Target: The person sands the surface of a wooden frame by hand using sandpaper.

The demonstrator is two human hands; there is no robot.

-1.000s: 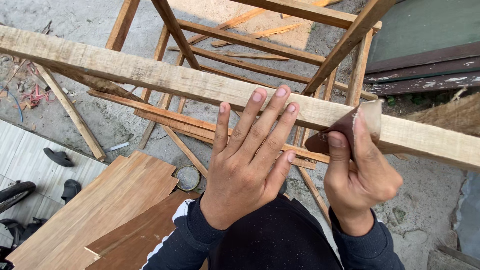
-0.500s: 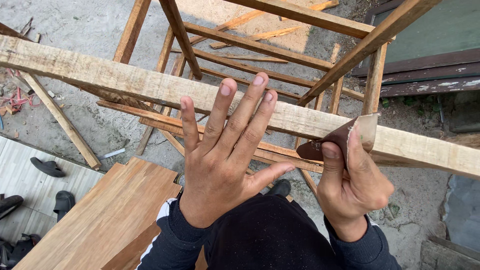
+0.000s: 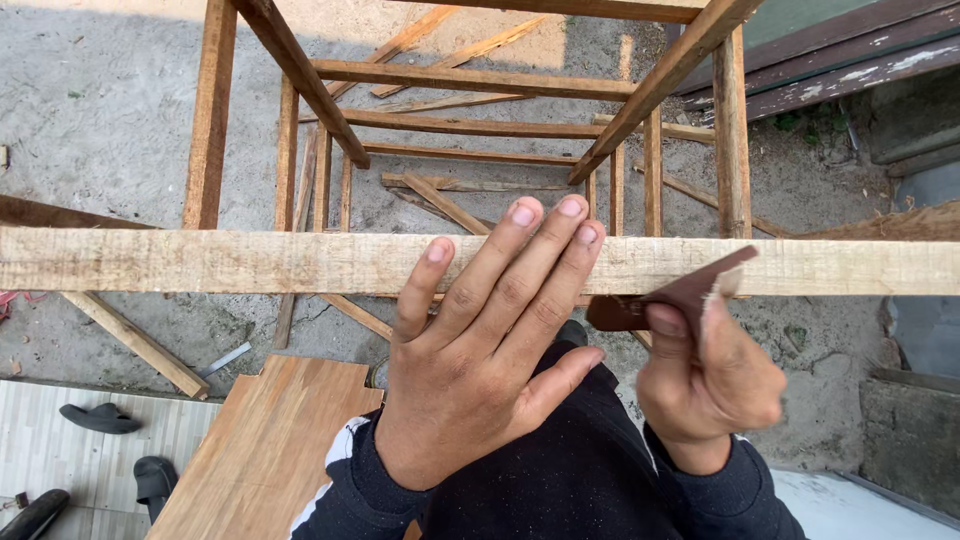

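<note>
Sanding step in hand, by the look of it. The left hand point(image 3: 480, 370) lies flat on the wooden rail point(image 3: 250, 262), fingers straight and slightly apart, tips reaching past the rail's far edge, thumb splayed out below the near edge. It seems to be steadying the piece. The right hand point(image 3: 712, 385) pinches a folded sheet of brown sandpaper point(image 3: 680, 295), thumb on top and fingers curled shut under it. The sheet presses against the rail's near edge just right of the left hand.

The rail runs across the view, long axis left to right, level, broad pale face up. It rests atop a wooden frame point(image 3: 470, 78) that stands on the concrete ground point(image 3: 100, 120).

Next move likely calls for a stroke along the rail's length, with steady pressure and the left hand holding firm.
</note>
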